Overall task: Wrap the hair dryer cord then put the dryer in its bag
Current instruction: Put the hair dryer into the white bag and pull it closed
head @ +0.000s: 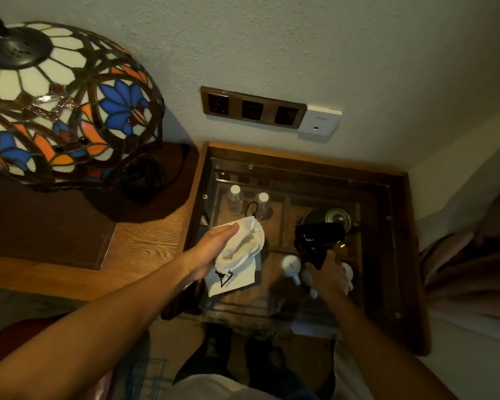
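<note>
At frame centre the left hand (211, 252) grasps the white drawstring bag (240, 255) by its gathered mouth; right of it, the right hand (328, 274) grips the black hair dryer (318, 239) by the handle, both over a glass-topped worktop (399, 255) below the wall sockets (253, 106)
</note>
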